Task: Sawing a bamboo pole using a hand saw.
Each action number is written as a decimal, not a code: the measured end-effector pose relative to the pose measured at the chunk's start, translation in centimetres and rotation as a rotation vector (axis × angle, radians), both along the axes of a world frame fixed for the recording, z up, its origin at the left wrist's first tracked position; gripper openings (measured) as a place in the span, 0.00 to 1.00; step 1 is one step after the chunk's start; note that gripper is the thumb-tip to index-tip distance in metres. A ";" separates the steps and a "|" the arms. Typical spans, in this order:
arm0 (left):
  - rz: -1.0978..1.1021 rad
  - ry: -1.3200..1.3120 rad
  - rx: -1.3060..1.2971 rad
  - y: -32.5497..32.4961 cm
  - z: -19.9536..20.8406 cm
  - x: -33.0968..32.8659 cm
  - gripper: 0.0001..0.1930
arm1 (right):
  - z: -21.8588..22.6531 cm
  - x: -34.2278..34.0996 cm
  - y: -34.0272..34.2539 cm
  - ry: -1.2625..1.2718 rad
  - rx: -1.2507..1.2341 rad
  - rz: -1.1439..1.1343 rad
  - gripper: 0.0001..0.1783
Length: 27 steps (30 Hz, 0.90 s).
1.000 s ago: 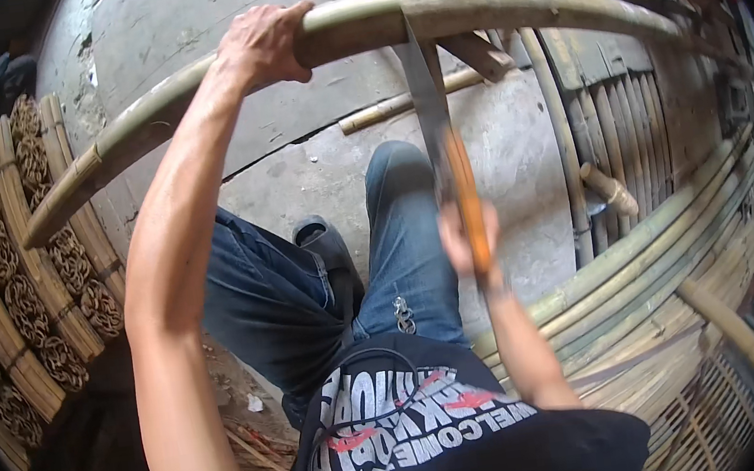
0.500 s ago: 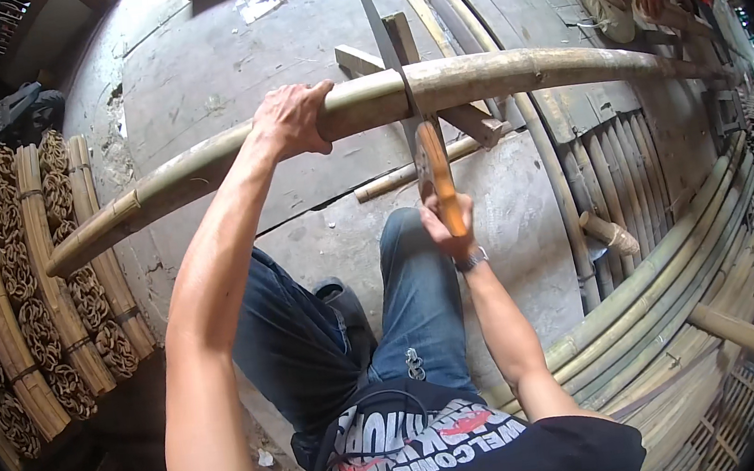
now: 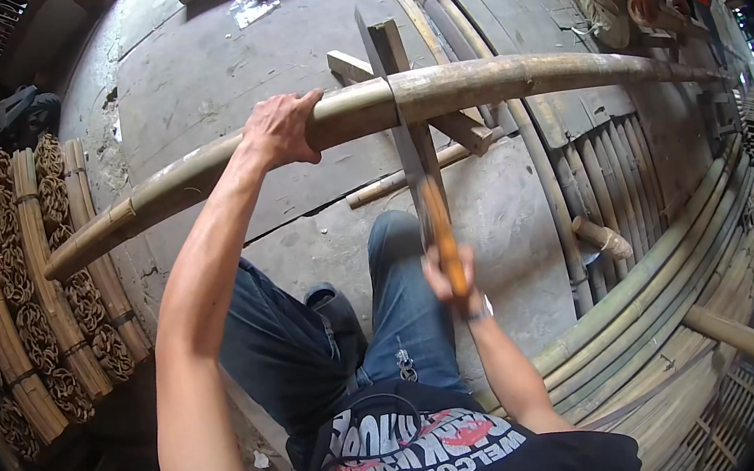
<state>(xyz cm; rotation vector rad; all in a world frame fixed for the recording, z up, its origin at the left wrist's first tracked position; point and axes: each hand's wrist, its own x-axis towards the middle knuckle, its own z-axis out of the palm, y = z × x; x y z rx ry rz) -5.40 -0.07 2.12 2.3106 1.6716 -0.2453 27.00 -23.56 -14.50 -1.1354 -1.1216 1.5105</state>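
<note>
Left of the saw (image 3: 409, 153), the left hand (image 3: 281, 131) curls firmly over the bamboo pole (image 3: 480, 82), likely heavy and stiff, best braced there; the right hand (image 3: 452, 277) wraps the orange handle (image 3: 441, 228)

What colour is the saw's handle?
The handle is orange. It shows best in the head view, a little blurred.

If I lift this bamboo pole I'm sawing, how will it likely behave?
The bamboo pole is likely stiff, being thick along its length. Its rounded sides suggest it may roll without the left hand on it. It could be weaker where the saw crosses it; cut depth isn't clear.
</note>
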 end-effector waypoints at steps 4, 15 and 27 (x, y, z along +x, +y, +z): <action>0.051 0.019 0.032 -0.3 1.4 -1.7 0.49 | 5.7 0.2 -2.5 -0.053 0.015 -0.028 0.14; 0.054 -0.004 0.102 -1.5 0.6 -1.7 0.42 | 4.7 1.2 -4.0 -0.105 0.115 0.058 0.17; 0.066 0.006 0.078 -1.1 0.8 -1.8 0.50 | 8.0 2.1 -4.1 -0.212 0.274 0.144 0.12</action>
